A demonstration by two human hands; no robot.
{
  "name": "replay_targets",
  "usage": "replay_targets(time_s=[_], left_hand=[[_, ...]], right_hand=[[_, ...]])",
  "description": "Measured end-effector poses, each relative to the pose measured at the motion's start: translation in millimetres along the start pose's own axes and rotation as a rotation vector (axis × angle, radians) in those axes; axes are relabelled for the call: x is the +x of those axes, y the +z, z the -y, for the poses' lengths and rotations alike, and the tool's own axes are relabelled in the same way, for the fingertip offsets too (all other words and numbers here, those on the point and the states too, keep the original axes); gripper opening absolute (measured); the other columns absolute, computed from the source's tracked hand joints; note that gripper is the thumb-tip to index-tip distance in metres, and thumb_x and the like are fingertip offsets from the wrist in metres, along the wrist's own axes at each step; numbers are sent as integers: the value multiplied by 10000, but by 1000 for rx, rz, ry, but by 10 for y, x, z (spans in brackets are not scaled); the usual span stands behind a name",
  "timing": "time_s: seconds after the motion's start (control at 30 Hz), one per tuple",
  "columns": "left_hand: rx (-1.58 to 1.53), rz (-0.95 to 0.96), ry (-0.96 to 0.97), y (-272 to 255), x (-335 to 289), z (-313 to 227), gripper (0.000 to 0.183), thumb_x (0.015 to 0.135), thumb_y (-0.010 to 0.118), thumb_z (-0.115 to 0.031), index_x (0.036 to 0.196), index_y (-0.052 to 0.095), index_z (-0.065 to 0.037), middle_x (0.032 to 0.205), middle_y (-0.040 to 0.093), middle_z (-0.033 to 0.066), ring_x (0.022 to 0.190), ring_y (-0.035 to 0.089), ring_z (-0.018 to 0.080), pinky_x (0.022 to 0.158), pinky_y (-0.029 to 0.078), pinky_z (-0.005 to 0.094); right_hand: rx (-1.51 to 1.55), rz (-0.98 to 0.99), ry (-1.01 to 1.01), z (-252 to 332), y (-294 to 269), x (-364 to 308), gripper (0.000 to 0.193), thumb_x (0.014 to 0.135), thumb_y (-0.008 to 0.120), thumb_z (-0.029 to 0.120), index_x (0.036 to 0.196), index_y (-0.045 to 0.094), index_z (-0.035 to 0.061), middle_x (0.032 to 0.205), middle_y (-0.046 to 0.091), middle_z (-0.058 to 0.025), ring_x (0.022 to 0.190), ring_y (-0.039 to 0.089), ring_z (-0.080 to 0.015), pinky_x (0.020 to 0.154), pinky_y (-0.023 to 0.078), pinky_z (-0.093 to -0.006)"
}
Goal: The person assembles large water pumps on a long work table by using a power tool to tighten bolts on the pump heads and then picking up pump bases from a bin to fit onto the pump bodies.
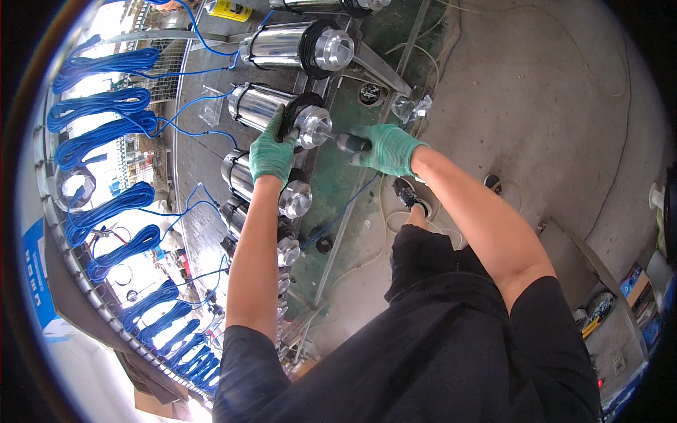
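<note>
Floor (536, 106): grey and scuffed, right of the work.
Right hand (388, 148): green-gloved, wrapped around a dark-handled tool (352, 143), which points at the cylinder's shiny end piece (314, 128).
Left hand (271, 156): also gloved, laid against the metal cylinder (259, 106) by its black ring (307, 103) (gripping or merely resting, I cannot tell).
Cylinder's place: in a row, between similar cylinders (276, 46).
Blue cables (99, 109): coiled in bundles, far left.
</note>
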State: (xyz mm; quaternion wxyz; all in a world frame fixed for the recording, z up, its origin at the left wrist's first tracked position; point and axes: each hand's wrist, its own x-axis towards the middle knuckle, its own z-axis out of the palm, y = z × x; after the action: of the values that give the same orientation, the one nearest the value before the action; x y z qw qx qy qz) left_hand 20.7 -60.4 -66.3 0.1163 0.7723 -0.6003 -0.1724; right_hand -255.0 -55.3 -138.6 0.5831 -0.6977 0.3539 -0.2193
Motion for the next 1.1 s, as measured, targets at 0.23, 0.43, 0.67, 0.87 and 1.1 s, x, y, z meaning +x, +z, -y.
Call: replay_targets(time_s=[0.23, 0.43, 0.67, 0.87, 1.1], left_hand=[[-14, -9, 3, 3, -13, -31, 600, 902, 763, -226, 1470, 570, -258, 1185, 739, 176, 1105, 728, 275, 931, 541, 356], [46, 10, -4, -14, 1, -11, 629, 898, 770, -225, 1485, 550, -262, 1197, 729, 184, 1133, 716, 281, 938, 542, 363], [-422, -37, -118, -73, -140, -107, 488, 985, 681, -200, 1442, 585, -60, 1009, 718, 44, 783, 618, 126, 717, 523, 266], [-1440, 203, -551, -272, -745, 35, 297, 796, 492, 51, 1042, 638, -29, 885, 593, 84, 761, 566, 214, 657, 477, 311], [-1756, 333, -449, 171, -1270, 121, 308, 972, 605, 38, 1280, 584, 51, 1213, 669, 170, 1122, 659, 253, 1004, 570, 345]], right_hand=[[2, -16, 20, -8, 14, 2, 557, 847, 774, 350, 1327, 624, 111, 1113, 716, -213, 1017, 673, -417, 867, 528, -453], [-110, 60, 75, 126, -33, -46, 790, 819, 781, 409, 1494, 496, 112, 1243, 681, -235, 1127, 650, -430, 966, 519, -466], [-70, 29, 17, -94, -3, -203, 800, 817, 779, 404, 1511, 480, 141, 1235, 685, -233, 1121, 656, -428, 969, 520, -480], [-52, -21, 27, -257, -215, -627, 777, 830, 778, 365, 1526, 473, 200, 1182, 704, -216, 1061, 682, -417, 899, 550, -456], [-8, 98, -92, -36, -577, -988, 862, 788, 835, 265, 1556, 442, 248, 1196, 709, -179, 1017, 711, -368, 881, 556, -431]])
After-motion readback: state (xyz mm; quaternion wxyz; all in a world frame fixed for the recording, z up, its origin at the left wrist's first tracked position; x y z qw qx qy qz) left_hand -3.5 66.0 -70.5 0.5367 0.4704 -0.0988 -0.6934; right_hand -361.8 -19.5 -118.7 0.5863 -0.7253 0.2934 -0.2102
